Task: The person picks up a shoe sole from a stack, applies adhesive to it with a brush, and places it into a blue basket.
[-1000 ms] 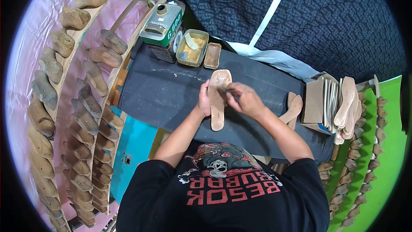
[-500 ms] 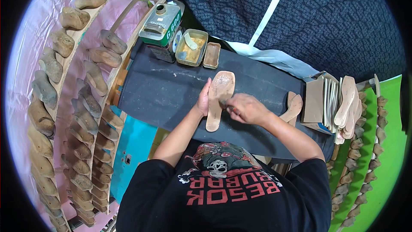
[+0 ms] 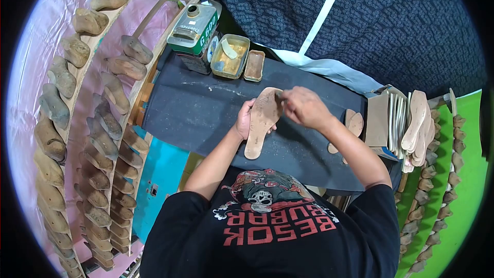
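My left hand point(image 3: 244, 120) is closed around a tan shoe insole point(image 3: 261, 118), the thumb along its left edge and fingertips showing past the right edge. The insole is held above the dark table with its wide end away from me; darker smudges mark its face. My right hand point(image 3: 306, 108) is in a fist at the upper right edge of the insole. A small dark tip pokes out of that fist near the edge, too little of it visible to name. Two more insoles point(image 3: 354, 124) lie on the table, partly behind my right forearm.
At the table's back left stand a metal can point(image 3: 193, 30), a grimy tub point(image 3: 230, 56) with a pale scrap inside, and a smaller tray point(image 3: 254, 66). A cardboard box point(image 3: 377, 118) with stacked insoles point(image 3: 416, 118) is at right. Racks of wooden shoe lasts point(image 3: 101, 139) flank the table.
My right hand has moved up from the insole's middle to its upper right edge. The insole has turned and tilted slightly, and my left fingertips now show beyond its right side.
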The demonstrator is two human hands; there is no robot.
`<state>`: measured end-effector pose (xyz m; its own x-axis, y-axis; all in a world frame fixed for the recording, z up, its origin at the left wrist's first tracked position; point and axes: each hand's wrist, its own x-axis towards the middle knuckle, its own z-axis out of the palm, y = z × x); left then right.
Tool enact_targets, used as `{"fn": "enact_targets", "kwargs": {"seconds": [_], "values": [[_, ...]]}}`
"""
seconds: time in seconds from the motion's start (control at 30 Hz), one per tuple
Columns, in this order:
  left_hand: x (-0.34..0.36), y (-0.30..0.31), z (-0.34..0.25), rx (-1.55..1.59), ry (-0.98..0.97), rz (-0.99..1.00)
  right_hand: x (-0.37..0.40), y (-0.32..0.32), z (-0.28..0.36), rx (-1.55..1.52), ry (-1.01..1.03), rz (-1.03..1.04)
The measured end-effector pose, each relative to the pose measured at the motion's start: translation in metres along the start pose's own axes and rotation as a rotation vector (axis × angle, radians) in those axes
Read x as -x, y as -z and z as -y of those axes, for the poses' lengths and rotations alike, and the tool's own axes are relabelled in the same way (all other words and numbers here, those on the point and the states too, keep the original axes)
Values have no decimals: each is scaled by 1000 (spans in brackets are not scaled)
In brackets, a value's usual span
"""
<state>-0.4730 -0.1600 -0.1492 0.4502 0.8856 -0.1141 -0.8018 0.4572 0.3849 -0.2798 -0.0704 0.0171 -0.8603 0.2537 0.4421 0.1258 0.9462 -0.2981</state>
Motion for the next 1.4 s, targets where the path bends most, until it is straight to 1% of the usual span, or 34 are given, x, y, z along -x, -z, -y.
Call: {"fn": "enact_targets", "kwargs": {"seconds": [0.07,0.1,0.17,0.2,0.3,0.33,0.37,0.43,0.47,0.53,0.57,0.6,0.63,0.67,0.7,0.73,0.8,0.83,0.87,0.9,0.93,0.97,1.0,1.03,1.07,1.1,1.17,1.23,1.27,1.3,1.37,1.4], "values": [[-3,15,3,114,-7,195,8,-8,15,-41,30,67],[-1,4,2,115,-8,195,13,-14,22,-72,53,105],[4,-30,-1,64,-57,-142,17,-22,39,-193,136,151],[5,-23,-3,112,-19,7,19,-26,44,-259,163,181],[1,-15,3,29,25,-50,15,-21,43,-276,166,198],[1,-13,4,31,26,-52,15,-14,39,-301,29,251],[0,-9,4,32,17,-37,13,-12,32,-311,-8,225],[-2,-8,1,35,-3,-5,5,-2,22,-209,0,129],[-3,-7,0,-12,-36,15,7,-4,9,-181,14,78],[-5,-6,0,7,-27,-15,1,7,3,-71,-112,80],[-5,-6,0,26,-22,-46,0,7,0,-24,-153,65],[-4,-6,-1,34,-10,-23,0,5,0,-25,-151,65],[-5,-7,-1,33,-13,-23,1,2,-1,-19,-135,21],[-5,-8,0,117,-18,54,1,-1,0,-14,-119,-21],[-5,-10,0,201,-23,130,1,-5,5,-15,-117,-19],[-4,-18,-2,203,-25,127,2,-10,14,-60,-75,-10],[0,-31,-5,225,27,-93,12,-24,31,-138,19,34],[-1,-26,-4,225,28,-94,17,-31,39,-170,72,69],[-3,-19,-2,218,11,4,20,-35,47,-210,139,119],[-4,-18,-2,211,-6,102,22,-39,52,-275,142,180],[-4,-17,-2,212,-4,100,21,-43,51,-297,167,104],[-6,-17,-1,201,8,3,18,-45,48,-319,190,28],[-6,-18,0,190,21,-94,18,-37,44,-283,74,101],[-4,-20,1,192,24,-95,15,-27,38,-246,-41,172],[-2,-21,1,279,35,-5,6,-20,31,-233,-13,60],[0,-22,1,364,45,86,1,-11,24,-175,-50,35],[-2,-18,5,300,60,76,-5,-4,8,-68,-187,40],[-4,-15,8,236,68,156,-5,-2,1,-56,-192,31],[-4,-12,9,255,77,193,-5,-3,-1,-47,-193,24],[-2,-16,10,255,74,193,-5,-6,2,-49,-190,25],[0,-23,14,388,35,16,-1,-17,17,-89,1,-33],[-1,-25,11,386,26,-80,7,-24,24,-98,33,-7]]}}
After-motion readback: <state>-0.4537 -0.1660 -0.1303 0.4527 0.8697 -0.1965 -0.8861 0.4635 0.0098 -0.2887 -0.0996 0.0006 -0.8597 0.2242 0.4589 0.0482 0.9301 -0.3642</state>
